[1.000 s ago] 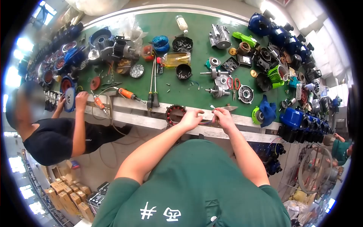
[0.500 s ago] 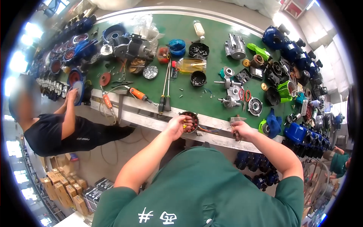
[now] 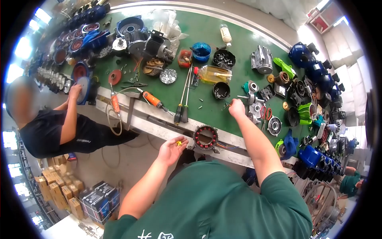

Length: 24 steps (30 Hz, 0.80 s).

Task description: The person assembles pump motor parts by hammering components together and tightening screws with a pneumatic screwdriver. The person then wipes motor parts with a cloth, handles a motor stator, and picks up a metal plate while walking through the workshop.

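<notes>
My left hand (image 3: 172, 151) is palm up with fingers spread, and small yellow pieces (image 3: 179, 143) lie on it. Just right of it, a round stator with red windings (image 3: 205, 138) rests on the bench's pale front edge, its coloured wires (image 3: 229, 145) trailing right. My right hand (image 3: 236, 108) reaches over the green bench top, fingers pinched together beside small parts near a metal shaft (image 3: 243, 97). What its fingertips hold, if anything, is too small to make out. A black bowl of screws (image 3: 221, 91) stands just behind that hand.
A co-worker (image 3: 51, 127) at the left handles a blue round part (image 3: 83, 91). Screwdrivers (image 3: 181, 113), an orange air tool (image 3: 152, 99), a yellow liquid bottle (image 3: 215, 74) and red-handled scissors (image 3: 266, 114) lie on the bench. Blue motor housings (image 3: 314, 157) line the right.
My left hand has left the stator and turned palm up with the yellow pieces. My right hand has let go of the hammer-like tool at the bench edge and moved farther over the bench.
</notes>
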### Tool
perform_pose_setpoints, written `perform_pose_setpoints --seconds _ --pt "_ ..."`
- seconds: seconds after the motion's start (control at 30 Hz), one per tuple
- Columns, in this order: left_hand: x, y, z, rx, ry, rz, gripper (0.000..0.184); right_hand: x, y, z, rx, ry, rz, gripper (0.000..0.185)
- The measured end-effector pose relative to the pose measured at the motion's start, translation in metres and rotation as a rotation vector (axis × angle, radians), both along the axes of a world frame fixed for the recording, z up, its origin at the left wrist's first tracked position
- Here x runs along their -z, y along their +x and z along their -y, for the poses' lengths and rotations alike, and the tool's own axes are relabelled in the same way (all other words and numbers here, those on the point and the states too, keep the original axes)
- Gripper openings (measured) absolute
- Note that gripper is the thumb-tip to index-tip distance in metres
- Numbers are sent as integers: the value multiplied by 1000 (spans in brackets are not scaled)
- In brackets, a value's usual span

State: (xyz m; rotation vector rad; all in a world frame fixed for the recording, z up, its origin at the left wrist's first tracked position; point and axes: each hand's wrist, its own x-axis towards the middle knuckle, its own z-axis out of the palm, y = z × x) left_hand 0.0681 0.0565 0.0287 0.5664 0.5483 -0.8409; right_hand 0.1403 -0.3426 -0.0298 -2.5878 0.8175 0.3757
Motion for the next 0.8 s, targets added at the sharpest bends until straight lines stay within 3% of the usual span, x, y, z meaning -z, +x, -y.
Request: perform_pose_setpoints --seconds 0.17,0.37,0.5,0.53,0.57,0.63,0.77,0.8 --pt "1 -6 -27 -37 74 -53 45 19 16 -6 31 -32 -76 21" --pt "11 -4 -50 0 221 47 48 -1 18 -3 -131 -35 -63 25" --pt "31 -1 -66 -33 274 48 33 -15 -1 46 103 358 206 25" --pt "33 2 -70 -24 267 46 30 -30 -6 57 352 673 243 22" --pt "35 4 -73 -17 261 44 27 -48 -14 72 492 767 269 23" --pt "35 9 -75 -21 278 31 19 -48 -33 117 619 773 385 27" --pt "32 16 -68 -49 238 -3 24 -41 -73 211 788 614 436 36" --pt "25 19 -64 -63 234 -16 26 -43 -81 226 748 474 477 41"
